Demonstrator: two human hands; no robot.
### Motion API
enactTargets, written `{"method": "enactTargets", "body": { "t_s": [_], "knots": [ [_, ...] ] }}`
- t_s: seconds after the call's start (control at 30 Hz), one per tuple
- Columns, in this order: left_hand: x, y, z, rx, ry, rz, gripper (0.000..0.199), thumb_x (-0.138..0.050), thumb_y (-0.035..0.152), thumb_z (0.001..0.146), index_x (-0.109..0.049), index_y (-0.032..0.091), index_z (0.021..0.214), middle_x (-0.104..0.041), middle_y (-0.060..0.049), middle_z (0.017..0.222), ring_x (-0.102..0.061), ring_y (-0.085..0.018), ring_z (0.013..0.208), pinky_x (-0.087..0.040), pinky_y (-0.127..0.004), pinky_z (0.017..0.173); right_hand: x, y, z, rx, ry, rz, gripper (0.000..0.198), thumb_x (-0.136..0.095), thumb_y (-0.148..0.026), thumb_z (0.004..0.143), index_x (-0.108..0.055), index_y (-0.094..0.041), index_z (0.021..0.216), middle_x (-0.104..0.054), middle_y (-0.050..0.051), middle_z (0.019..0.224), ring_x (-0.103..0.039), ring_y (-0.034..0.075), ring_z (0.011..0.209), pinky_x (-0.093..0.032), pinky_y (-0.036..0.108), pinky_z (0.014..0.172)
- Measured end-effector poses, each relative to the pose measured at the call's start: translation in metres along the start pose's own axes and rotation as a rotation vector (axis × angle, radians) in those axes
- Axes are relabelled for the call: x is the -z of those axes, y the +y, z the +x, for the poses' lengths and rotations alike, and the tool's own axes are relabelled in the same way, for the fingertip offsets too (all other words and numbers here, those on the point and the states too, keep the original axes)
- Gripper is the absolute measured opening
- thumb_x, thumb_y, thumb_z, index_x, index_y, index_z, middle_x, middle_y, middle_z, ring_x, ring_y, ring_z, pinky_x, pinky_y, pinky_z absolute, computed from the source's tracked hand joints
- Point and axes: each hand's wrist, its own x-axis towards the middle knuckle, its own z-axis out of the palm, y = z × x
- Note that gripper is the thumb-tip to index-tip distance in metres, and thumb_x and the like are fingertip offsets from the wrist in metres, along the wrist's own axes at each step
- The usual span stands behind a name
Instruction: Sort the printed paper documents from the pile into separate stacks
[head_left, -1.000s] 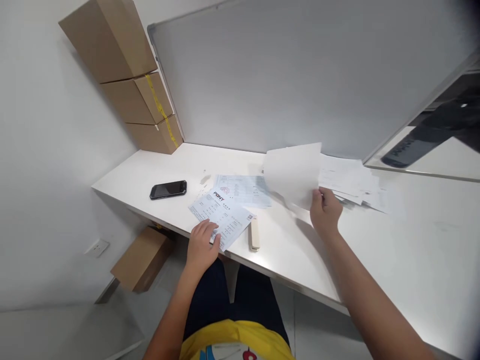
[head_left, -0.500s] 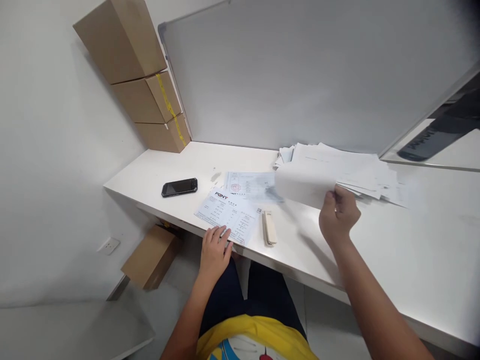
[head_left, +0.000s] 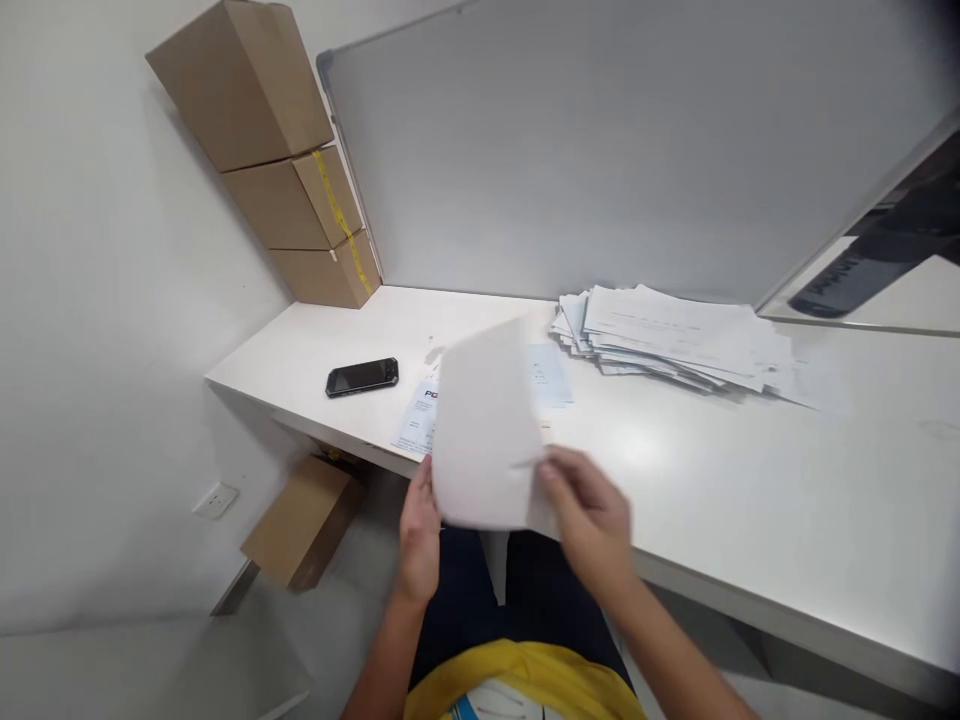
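Note:
A white sheet of paper (head_left: 486,430), blurred by motion, is held up over the front edge of the desk. My right hand (head_left: 592,520) pinches its lower right side between thumb and fingers. At the left edge of the sheet, my left hand (head_left: 421,540) closes on it, the fingertips partly hidden. Behind the sheet lie a printed form (head_left: 414,418) with a dark heading and a bluish printed slip (head_left: 551,375), both partly covered. The stapler is hidden by the sheet and my right hand.
A fanned stack of papers (head_left: 675,335) lies at the back right, against a grey board (head_left: 600,150). A black phone (head_left: 363,377) rests on the left of the white desk (head_left: 750,480). Cardboard boxes (head_left: 300,200) stand piled at the back left; another box (head_left: 304,520) is below.
My right hand has brought the sheet from the stack leftward and toward me. My left hand has lifted off the printed form and come to the sheet's left edge.

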Motion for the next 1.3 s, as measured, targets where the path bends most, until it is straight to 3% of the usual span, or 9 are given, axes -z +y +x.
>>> {"method": "enactTargets", "body": {
  "t_s": [0.07,0.13,0.27,0.5,0.67,0.8,1.0,1.17,1.3],
  "knots": [
    [0.02,0.001,-0.006,0.158,0.068,-0.241,0.081,-0.018,0.077,0.089,-0.051,0.025,0.141,-0.057,-0.009,0.141,-0.052,-0.033,0.133,-0.049,-0.053,0.105,-0.012,0.005,-0.015,-0.149,-0.291,0.082,0.028,-0.049,-0.043,0.09,-0.068,-0.024,0.083,-0.065,0.002,0.066,-0.059,0.018,0.058,-0.046,0.027,0.05],
    [0.041,-0.008,-0.014,0.338,0.217,-0.383,0.064,-0.046,0.07,0.085,-0.061,0.028,0.13,-0.065,-0.007,0.131,-0.055,-0.034,0.13,-0.05,-0.052,0.105,-0.022,0.017,-0.026,-0.274,-0.506,0.133,0.03,-0.046,-0.04,0.091,-0.069,-0.022,0.087,-0.066,0.002,0.065,-0.058,0.017,0.057,-0.046,0.026,0.052],
    [0.067,-0.038,-0.03,0.703,0.43,-0.522,0.039,-0.07,0.04,0.077,-0.069,0.025,0.114,-0.077,-0.007,0.103,-0.065,-0.033,0.117,-0.053,-0.05,0.102,-0.036,0.034,-0.038,-0.315,-0.715,0.075,0.028,-0.043,-0.027,0.09,-0.07,-0.02,0.095,-0.069,0.002,0.073,-0.063,0.019,0.065,-0.051,0.031,0.062],
    [0.068,-0.064,-0.03,0.745,0.584,-0.621,0.054,-0.057,0.032,0.089,-0.051,0.028,0.142,-0.075,-0.004,0.111,-0.066,-0.025,0.116,-0.055,-0.042,0.102,-0.058,0.072,-0.044,0.217,-0.486,-0.427,0.043,-0.046,-0.019,0.093,-0.053,-0.017,0.135,-0.059,0.016,0.135,-0.052,0.034,0.126,-0.044,0.055,0.102],
    [0.069,-0.068,-0.017,0.638,0.645,-0.74,0.053,-0.048,0.018,0.094,-0.046,0.025,0.147,-0.075,-0.005,0.113,-0.071,-0.02,0.107,-0.054,-0.033,0.101,-0.054,0.106,-0.036,0.315,-0.512,-0.648,0.036,-0.05,-0.017,0.093,-0.058,-0.016,0.127,-0.065,0.016,0.118,-0.06,0.032,0.101,-0.053,0.049,0.082],
    [0.071,-0.067,-0.015,0.582,0.696,-0.923,0.051,-0.044,0.01,0.095,-0.05,0.025,0.144,-0.074,-0.005,0.114,-0.073,-0.018,0.102,-0.054,-0.03,0.098,-0.048,0.113,-0.035,0.34,-0.424,-0.522,0.024,-0.048,-0.017,0.096,-0.064,-0.018,0.113,-0.067,0.012,0.105,-0.059,0.027,0.095,-0.054,0.044,0.079],
    [0.072,-0.069,-0.016,0.545,0.655,-0.928,0.05,-0.047,0.011,0.094,-0.053,0.028,0.141,-0.073,-0.005,0.119,-0.071,-0.02,0.106,-0.055,-0.032,0.098,-0.043,0.108,-0.038,0.393,-0.195,-0.289,0.035,-0.043,-0.012,0.097,-0.061,-0.024,0.125,-0.068,0.009,0.098,-0.063,0.023,0.09,-0.055,0.04,0.074],
    [0.044,-0.075,-0.009,0.466,0.445,-0.95,0.047,-0.054,0.014,0.092,-0.057,0.024,0.138,-0.071,-0.008,0.122,-0.067,-0.023,0.114,-0.052,-0.035,0.102,-0.037,0.082,-0.049,0.67,-0.323,-0.343,0.036,-0.046,-0.01,0.094,-0.061,-0.023,0.124,-0.072,0.01,0.109,-0.065,0.022,0.094,-0.052,0.038,0.076],
    [0.015,-0.069,-0.004,0.404,0.407,-1.004,0.041,-0.045,0.023,0.097,-0.06,0.029,0.135,-0.067,-0.006,0.13,-0.063,-0.023,0.121,-0.049,-0.037,0.105,-0.045,0.074,-0.071,0.697,-0.433,-0.445,0.032,-0.049,-0.01,0.093,-0.063,-0.015,0.121,-0.071,0.01,0.118,-0.064,0.022,0.104,-0.05,0.039,0.085]
  ]
}}
